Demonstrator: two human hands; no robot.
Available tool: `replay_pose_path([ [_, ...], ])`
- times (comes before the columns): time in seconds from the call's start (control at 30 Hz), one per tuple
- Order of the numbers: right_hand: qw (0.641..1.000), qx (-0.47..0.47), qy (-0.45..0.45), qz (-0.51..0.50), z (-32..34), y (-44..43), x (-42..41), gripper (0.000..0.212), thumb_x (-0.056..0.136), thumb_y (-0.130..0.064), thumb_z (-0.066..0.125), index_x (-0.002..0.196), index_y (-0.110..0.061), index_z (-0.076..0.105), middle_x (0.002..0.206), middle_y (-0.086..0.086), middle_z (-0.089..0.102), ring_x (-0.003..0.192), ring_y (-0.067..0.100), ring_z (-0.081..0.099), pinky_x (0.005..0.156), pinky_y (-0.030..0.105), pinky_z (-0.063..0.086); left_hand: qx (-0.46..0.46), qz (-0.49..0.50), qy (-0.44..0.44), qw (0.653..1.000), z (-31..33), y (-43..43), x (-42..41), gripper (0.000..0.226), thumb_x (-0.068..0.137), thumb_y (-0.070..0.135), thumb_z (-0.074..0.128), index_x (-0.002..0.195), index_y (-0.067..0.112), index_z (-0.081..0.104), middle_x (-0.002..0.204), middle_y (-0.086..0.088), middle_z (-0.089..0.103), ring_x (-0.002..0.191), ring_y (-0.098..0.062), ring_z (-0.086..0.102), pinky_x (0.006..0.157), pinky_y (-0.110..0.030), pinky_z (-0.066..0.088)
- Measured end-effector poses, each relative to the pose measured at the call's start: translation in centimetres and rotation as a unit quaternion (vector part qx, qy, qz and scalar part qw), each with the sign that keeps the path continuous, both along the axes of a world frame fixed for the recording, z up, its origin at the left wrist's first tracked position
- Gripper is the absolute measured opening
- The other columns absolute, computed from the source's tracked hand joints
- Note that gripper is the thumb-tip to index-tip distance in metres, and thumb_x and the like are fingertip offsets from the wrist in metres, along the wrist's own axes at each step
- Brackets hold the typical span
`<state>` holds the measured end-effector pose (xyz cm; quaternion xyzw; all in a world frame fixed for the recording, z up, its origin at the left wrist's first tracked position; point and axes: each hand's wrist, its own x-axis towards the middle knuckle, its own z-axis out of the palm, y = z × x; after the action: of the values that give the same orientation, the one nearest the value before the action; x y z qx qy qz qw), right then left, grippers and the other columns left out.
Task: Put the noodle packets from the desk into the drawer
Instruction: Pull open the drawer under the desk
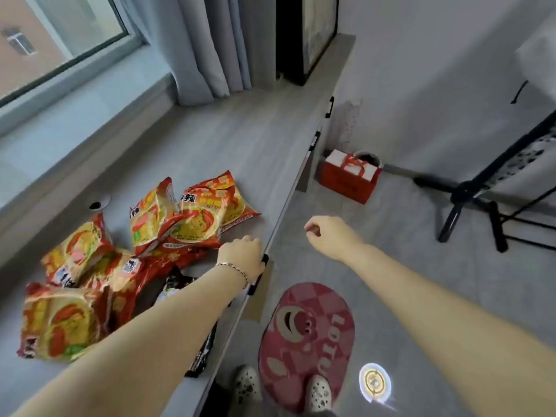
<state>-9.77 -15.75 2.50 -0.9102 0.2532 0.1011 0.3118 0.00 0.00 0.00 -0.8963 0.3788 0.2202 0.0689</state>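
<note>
Several red and yellow noodle packets (180, 215) lie in a loose heap on the grey desk (228, 139), with one dark packet (204, 353) partly under my left forearm. My left hand (243, 255) is at the desk's front edge, fingers curled over the black drawer handle (259, 276). The drawer front looks closed or barely out; its inside is hidden. My right hand (326, 234) hangs in the air over the floor to the right of the desk, loosely closed, holding nothing.
A window and grey curtain (210, 43) run behind the desk. On the floor are a red gift bag (349, 179), a round pink mat (307, 344), and a black stand's legs (469, 200). More black handles (330, 106) sit further along the desk front.
</note>
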Motion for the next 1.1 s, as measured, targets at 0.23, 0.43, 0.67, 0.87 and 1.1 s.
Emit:
replay_pose_path([
  [0.23, 0.993, 0.088, 0.063, -0.055, -9.6, 3.0, 0.9, 0.03, 0.092, -0.017, 0.044, 0.118, -0.013, 0.058, 0.118, 0.008, 0.063, 0.097, 0.025, 0.062, 0.082, 0.034, 0.052, -0.002, 0.032, 0.017, 0.999, -4.9, 1.8, 1.1, 0.063, 0.084, 0.039, 0.058, 0.138, 0.018, 0.033, 0.15, -0.007, 0.028, 0.135, -0.028, 0.031, 0.101, -0.042, 0.04],
  [0.43, 0.871, 0.389, 0.13, -0.272, -16.1, 6.8, 5.0, 0.037, 0.091, -0.015, 0.045, 0.126, -0.003, 0.048, 0.126, 0.015, 0.057, 0.11, 0.027, 0.057, 0.084, 0.032, 0.044, -0.102, 0.059, 0.011, 0.993, -7.2, 3.1, 1.1, 0.064, 0.084, 0.042, 0.055, 0.141, 0.026, 0.029, 0.157, 0.0, 0.019, 0.143, -0.018, 0.019, 0.103, -0.036, 0.039],
  [0.67, 0.737, 0.544, 0.068, -0.394, -17.7, 9.1, 7.0, 0.04, 0.09, -0.001, 0.037, 0.127, 0.006, 0.05, 0.116, 0.022, 0.061, 0.077, 0.021, 0.052, 0.087, 0.034, 0.046, -0.126, 0.076, -0.007, 0.989, -7.8, 2.8, 0.5, 0.064, 0.084, 0.035, 0.053, 0.141, 0.024, 0.028, 0.157, -0.001, 0.018, 0.144, -0.017, 0.015, 0.104, -0.037, 0.039],
  [0.87, 0.77, 0.528, 0.084, -0.35, -17.8, 8.6, 6.6, 0.033, 0.089, -0.006, 0.044, 0.118, 0.006, 0.055, 0.114, 0.023, 0.062, 0.092, 0.022, 0.055, 0.093, 0.035, 0.046, -0.122, 0.085, -0.006, 0.989, -7.8, 2.6, 0.3, 0.063, 0.084, 0.032, 0.054, 0.141, 0.022, 0.029, 0.157, -0.003, 0.018, 0.145, -0.019, 0.013, 0.107, -0.037, 0.035],
  [1.1, 0.788, 0.464, 0.099, -0.393, -17.8, 5.3, 1.5, 0.015, 0.094, -0.022, 0.044, 0.093, -0.01, 0.055, 0.078, 0.006, 0.056, 0.073, 0.02, 0.055, 0.079, 0.032, 0.046, -0.089, 0.09, -0.007, 0.992, -7.3, 2.1, 0.1, 0.061, 0.085, 0.029, 0.053, 0.14, 0.02, 0.028, 0.157, -0.005, 0.017, 0.145, -0.022, 0.013, 0.109, -0.038, 0.033],
])
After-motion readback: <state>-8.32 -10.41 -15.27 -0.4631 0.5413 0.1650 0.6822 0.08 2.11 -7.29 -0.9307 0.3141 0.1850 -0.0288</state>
